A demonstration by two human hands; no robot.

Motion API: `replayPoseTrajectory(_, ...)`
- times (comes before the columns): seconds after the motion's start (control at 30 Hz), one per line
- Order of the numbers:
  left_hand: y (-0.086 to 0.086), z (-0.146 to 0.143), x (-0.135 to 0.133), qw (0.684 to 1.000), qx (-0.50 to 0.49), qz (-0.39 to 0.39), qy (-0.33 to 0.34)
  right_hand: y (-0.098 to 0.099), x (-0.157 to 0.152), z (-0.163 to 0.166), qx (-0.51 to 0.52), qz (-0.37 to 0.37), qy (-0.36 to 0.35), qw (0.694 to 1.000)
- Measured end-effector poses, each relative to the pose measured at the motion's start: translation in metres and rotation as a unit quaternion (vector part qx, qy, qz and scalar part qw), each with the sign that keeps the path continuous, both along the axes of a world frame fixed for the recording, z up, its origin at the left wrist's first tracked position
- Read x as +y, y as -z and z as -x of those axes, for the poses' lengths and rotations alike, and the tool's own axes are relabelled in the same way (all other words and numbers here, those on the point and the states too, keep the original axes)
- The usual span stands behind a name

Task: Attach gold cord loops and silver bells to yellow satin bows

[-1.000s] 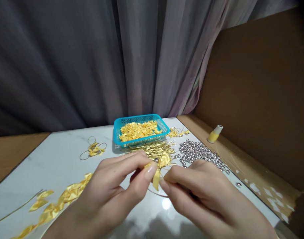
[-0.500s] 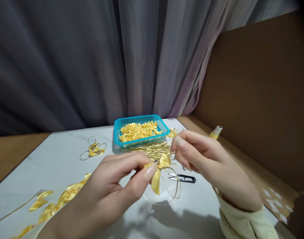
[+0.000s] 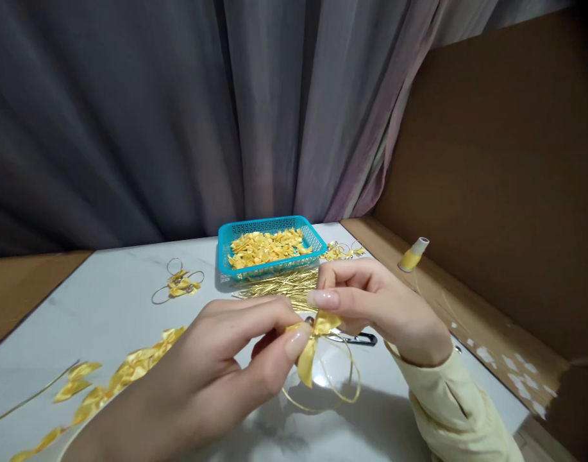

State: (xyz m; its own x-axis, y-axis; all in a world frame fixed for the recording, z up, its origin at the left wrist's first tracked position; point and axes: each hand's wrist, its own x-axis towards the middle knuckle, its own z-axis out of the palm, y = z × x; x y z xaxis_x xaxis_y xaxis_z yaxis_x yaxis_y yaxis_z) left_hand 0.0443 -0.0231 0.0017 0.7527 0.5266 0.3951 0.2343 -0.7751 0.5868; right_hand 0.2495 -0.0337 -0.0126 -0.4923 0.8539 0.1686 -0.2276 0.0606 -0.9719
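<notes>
A small yellow ribbon bow (image 3: 309, 350) with a thin gold loop hanging below it is held above the white table (image 3: 130, 308). My left hand (image 3: 217, 372) pinches the bow's left side between thumb and forefinger. My right hand (image 3: 375, 308) is closed on the bow's right side, fingers curled over its top. A pair of black thread snips (image 3: 358, 338) lies on the table just under my right hand, partly hidden.
A blue basket (image 3: 269, 228) of yellow ribbon pieces stands at the back, a pile of gold pins (image 3: 284, 285) in front of it. Finished bows (image 3: 181, 285) lie at back left, a strip of yellow bows (image 3: 120, 375) at left. A yellow thread spool (image 3: 411, 255) stands by the brown board.
My right hand came down from above the pins and closed on the right side of the bow. The left hand kept its pinch; the loop now hangs lower.
</notes>
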Motion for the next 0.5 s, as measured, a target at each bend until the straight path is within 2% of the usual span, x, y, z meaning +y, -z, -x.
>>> replayPoseTrajectory(0.17, 0.0021, -0.0002, 0.0006, 1.000, 0.022, -0.011, 0.000, -0.0017, 0.0009, 0.0014, 0.008, -0.004, -0.012, 1.000)
replayPoseTrajectory(0.37, 0.0025, -0.0013, 0.0004, 0.999, 0.037, -0.008, 0.007, -0.0037, 0.0013, 0.0029, -0.030, 0.011, -0.030, 0.999)
replayPoseTrajectory(0.5, 0.0022, -0.0020, -0.0001, 1.000, 0.025, 0.000, -0.002, -0.0051, -0.0036, 0.0040, -0.062, -0.090, 0.048, 0.993)
